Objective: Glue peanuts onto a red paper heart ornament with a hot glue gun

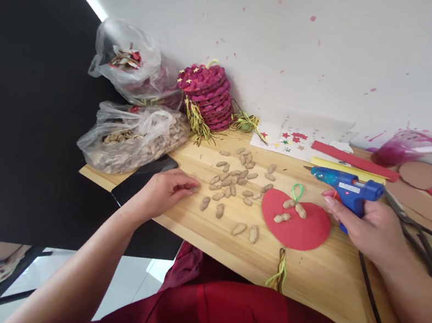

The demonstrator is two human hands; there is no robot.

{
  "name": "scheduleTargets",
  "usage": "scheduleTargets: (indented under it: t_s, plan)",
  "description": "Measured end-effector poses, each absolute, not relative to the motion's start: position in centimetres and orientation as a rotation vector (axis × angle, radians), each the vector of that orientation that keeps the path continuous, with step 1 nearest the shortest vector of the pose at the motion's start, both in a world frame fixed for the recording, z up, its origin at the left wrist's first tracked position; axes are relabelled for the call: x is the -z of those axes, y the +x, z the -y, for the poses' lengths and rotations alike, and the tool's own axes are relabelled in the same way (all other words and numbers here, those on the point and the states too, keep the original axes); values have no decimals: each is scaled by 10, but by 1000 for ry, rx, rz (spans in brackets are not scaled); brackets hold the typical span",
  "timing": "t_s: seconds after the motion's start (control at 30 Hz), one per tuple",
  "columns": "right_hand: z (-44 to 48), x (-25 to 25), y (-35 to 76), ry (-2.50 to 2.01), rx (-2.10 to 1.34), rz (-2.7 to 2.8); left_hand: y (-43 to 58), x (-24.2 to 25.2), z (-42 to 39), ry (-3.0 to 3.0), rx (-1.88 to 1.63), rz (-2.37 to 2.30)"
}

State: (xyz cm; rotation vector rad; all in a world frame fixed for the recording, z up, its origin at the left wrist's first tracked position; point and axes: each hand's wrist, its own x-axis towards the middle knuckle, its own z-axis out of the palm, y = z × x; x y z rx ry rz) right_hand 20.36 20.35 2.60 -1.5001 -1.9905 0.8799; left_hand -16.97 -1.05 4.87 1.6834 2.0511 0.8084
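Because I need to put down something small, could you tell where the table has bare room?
Bare wood shows between the red heart, the tassel and the black cable, and near the front edge between the left hand and the loose peanuts. It is crowded among those peanuts and around the scissors.

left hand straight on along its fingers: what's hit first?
Probably the loose peanuts on the wooden tabletop, though the height of the left hand above it is unclear.
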Motion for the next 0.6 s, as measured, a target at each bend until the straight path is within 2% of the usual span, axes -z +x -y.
scheduleTargets:
  t_s: [0.6]
  plan:
    - [-201, -30, 201, -1502, -900, 1972, -164, -49, 17, 1615, -770, -2054]
